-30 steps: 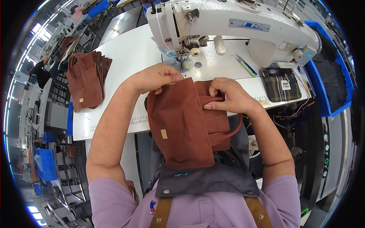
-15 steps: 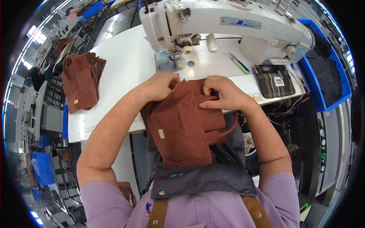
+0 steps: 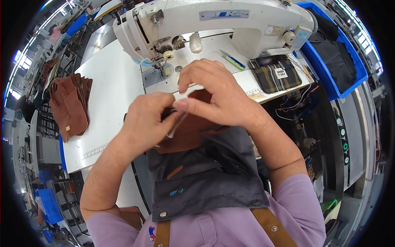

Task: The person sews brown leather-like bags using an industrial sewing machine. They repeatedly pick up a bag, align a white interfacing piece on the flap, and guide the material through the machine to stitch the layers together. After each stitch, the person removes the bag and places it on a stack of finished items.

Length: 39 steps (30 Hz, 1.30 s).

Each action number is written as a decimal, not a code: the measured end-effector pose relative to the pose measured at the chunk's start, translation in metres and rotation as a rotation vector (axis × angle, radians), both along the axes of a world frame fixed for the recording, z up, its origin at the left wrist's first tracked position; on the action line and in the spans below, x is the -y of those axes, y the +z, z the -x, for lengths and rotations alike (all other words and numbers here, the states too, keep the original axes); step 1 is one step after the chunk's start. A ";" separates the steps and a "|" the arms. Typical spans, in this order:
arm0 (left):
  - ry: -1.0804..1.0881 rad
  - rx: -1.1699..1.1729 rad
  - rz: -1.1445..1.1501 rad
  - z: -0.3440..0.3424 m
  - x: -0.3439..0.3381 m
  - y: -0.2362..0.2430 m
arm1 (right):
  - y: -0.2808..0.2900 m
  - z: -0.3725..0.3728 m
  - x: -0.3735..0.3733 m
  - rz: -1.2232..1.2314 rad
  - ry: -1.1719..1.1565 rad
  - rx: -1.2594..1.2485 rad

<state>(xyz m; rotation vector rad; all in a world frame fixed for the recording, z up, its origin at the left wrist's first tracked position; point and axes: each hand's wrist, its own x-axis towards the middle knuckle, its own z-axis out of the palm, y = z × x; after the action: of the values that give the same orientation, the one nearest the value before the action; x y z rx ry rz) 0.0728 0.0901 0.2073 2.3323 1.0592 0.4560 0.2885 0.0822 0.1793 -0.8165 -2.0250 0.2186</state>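
A reddish-brown fabric bag piece point(image 3: 181, 139) hangs over my lap at the front edge of the machine table, partly hidden by my hands. My left hand point(image 3: 146, 121) pinches its upper edge, where a pale strip shows beside the thumb. Curled over the other side of the same edge is my right hand point(image 3: 218, 92), its thumb close to my left fingertips. The right hand's grip is partly covered and slightly blurred. Just beyond my hands stands a white sewing machine point(image 3: 214, 24), with its needle area point(image 3: 158, 68) above the metal plate.
A stack of brown bag pieces point(image 3: 70, 107) lies on the table's left side. Small scissors with a green-and-blue handle point(image 3: 233, 61) lie under the machine arm. A plaid pouch point(image 3: 275, 74) rests on the right. Beyond it, a blue crate point(image 3: 337, 53) holds dark fabric.
The brown piece has been turned and gathered up, so its front tab and handle no longer show. My hands have come together at its edge, and the view has shifted right.
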 end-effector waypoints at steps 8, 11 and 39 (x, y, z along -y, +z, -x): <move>-0.048 0.158 -0.083 0.022 0.007 -0.023 | 0.001 0.018 0.023 0.101 -0.017 0.145; -0.037 0.148 -0.088 0.023 0.012 -0.027 | -0.001 0.020 0.027 0.169 -0.012 0.161; 0.136 0.258 -0.414 0.037 0.042 -0.047 | -0.009 0.023 0.042 0.068 -0.006 0.127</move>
<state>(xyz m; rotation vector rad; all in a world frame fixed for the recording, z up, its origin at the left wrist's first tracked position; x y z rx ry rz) 0.0358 0.0481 0.1599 2.4644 1.0792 1.0871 0.2658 0.0403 0.1703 -0.8984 -2.1429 0.2384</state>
